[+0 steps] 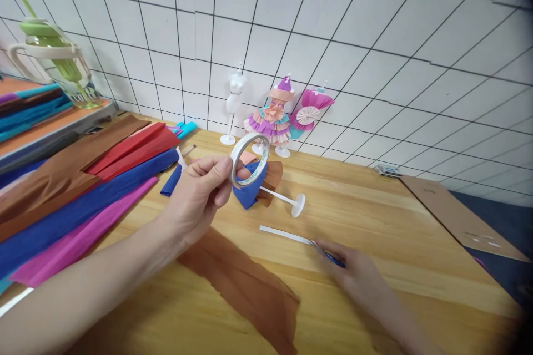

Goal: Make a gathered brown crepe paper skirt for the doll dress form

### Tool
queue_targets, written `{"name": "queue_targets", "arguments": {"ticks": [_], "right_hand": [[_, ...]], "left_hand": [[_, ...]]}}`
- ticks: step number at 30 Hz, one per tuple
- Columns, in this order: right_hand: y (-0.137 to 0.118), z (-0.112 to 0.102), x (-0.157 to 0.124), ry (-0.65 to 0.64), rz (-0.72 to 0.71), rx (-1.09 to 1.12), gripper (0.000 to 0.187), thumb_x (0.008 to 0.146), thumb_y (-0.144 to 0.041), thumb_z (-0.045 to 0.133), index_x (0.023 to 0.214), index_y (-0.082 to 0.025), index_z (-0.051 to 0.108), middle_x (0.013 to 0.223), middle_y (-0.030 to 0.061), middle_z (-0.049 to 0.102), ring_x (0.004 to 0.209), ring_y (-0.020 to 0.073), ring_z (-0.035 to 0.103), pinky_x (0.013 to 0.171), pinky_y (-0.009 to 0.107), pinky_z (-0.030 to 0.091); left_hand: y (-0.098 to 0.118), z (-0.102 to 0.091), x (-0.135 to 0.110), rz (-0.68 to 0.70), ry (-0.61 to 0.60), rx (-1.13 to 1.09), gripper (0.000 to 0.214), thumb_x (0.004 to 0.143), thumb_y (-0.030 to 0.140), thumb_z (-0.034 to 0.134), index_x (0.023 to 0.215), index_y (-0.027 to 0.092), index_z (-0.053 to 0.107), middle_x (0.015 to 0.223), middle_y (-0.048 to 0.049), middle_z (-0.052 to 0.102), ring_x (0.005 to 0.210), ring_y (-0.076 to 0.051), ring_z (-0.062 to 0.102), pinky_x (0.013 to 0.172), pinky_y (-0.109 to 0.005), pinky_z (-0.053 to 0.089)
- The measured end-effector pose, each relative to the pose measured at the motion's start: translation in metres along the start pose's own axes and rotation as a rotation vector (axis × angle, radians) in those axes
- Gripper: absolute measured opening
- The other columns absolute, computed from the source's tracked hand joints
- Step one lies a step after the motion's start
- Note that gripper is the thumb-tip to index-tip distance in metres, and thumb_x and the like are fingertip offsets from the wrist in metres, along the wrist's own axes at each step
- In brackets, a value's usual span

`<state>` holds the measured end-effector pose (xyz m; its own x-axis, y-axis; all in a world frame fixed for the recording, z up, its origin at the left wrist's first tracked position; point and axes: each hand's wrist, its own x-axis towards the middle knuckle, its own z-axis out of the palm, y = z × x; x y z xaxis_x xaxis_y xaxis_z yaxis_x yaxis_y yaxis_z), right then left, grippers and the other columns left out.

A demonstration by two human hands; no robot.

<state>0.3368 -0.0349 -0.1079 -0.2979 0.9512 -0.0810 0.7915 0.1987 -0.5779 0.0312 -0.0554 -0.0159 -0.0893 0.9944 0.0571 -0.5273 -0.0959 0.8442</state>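
My left hand (pixel 199 191) is closed on a roll of white tape (pixel 250 160), held up on edge above the wooden table (pixel 375 222). Just behind the roll a small mannequin stand (pixel 283 198) lies on its side, dressed in blue and brown crepe paper. My right hand (pixel 353 277), blurred by motion, rests low on the table and grips something blue, perhaps scissors (pixel 331 257). A white strip of tape (pixel 285 236) stretches from its fingertips toward the left. A brown crepe paper piece (pixel 245 288) lies flat under my left forearm.
Long crepe paper sheets in brown, red, blue and magenta (pixel 83 194) cover the table's left. Three mannequin stands, one bare (pixel 234 105) and two in paper dresses (pixel 275 119), stand by the tiled wall. A green bottle (pixel 54 61) sits far left. Cardboard (pixel 453 211) lies at right.
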Motion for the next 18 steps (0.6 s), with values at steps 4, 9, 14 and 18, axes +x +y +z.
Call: {"name": "queue_targets", "arguments": {"ticks": [4, 9, 14, 18], "right_hand": [[-0.010, -0.003, 0.004, 0.065, -0.015, 0.230, 0.036, 0.082, -0.046, 0.054, 0.091, -0.017, 0.073, 0.090, 0.0065, 0.076, 0.083, 0.0280, 0.070, 0.072, 0.036, 0.056], [-0.018, 0.009, 0.006, -0.021, -0.137, 0.105, 0.029, 0.080, -0.041, 0.056, 0.093, -0.019, 0.069, 0.081, 0.0055, 0.074, 0.072, 0.0248, 0.068, 0.066, 0.035, 0.055], [-0.005, 0.025, -0.002, -0.029, -0.149, -0.103, 0.024, 0.084, -0.035, 0.050, 0.097, -0.020, 0.063, 0.080, 0.0058, 0.072, 0.070, 0.0233, 0.067, 0.065, 0.036, 0.054], [-0.012, 0.021, -0.008, 0.132, -0.303, -0.263, 0.019, 0.083, -0.028, 0.053, 0.095, -0.022, 0.067, 0.100, 0.0109, 0.070, 0.094, 0.0294, 0.065, 0.080, 0.045, 0.052]], "left_hand": [[-0.006, 0.001, -0.002, -0.024, -0.001, 0.008, 0.027, 0.073, 0.036, 0.075, 0.068, 0.011, 0.066, 0.071, -0.0032, 0.069, 0.039, 0.001, 0.031, 0.041, -0.017, 0.021], [-0.014, -0.001, -0.001, -0.078, -0.030, 0.029, 0.031, 0.073, 0.039, 0.074, 0.064, 0.011, 0.064, 0.067, -0.0043, 0.068, 0.040, 0.000, 0.032, 0.042, -0.018, 0.019], [-0.020, -0.001, -0.003, -0.103, -0.049, 0.105, 0.035, 0.068, 0.043, 0.077, 0.060, 0.011, 0.064, 0.065, -0.0054, 0.067, 0.038, -0.001, 0.031, 0.041, -0.019, 0.018], [-0.022, -0.002, -0.006, -0.038, -0.125, 0.250, 0.032, 0.070, 0.045, 0.075, 0.067, 0.013, 0.072, 0.056, -0.0032, 0.062, 0.040, -0.003, 0.033, 0.042, -0.020, 0.023]]}}
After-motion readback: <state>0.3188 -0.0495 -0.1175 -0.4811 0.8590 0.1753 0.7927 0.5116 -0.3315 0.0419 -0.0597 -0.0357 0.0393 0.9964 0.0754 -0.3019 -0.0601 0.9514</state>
